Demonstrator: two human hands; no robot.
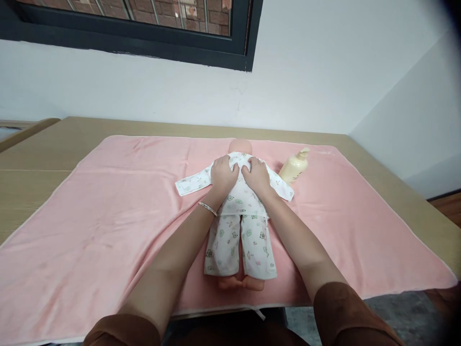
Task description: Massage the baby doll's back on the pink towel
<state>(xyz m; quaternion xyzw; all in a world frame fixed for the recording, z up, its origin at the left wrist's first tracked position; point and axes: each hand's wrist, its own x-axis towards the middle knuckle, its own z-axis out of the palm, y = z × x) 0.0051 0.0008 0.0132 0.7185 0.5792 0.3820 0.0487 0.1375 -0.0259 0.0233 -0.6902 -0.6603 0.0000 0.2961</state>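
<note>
A baby doll [240,145] lies on a pink towel [108,221], head away from me and feet near the front edge. It wears a white printed shirt [241,197] and matching trousers [237,247]. My left hand [223,174] rests on the doll's upper body, fingers curled on the shirt near the collar. My right hand [256,175] lies right beside it on the other side of the chest, fingers pressed on the cloth. A silver bangle [207,208] circles my left wrist.
A cream pump bottle [294,166] lies on the towel just right of the doll's shoulder. The towel covers a wooden table [36,158] set against a white wall under a dark-framed window [144,38]. Floor shows past the table's right corner.
</note>
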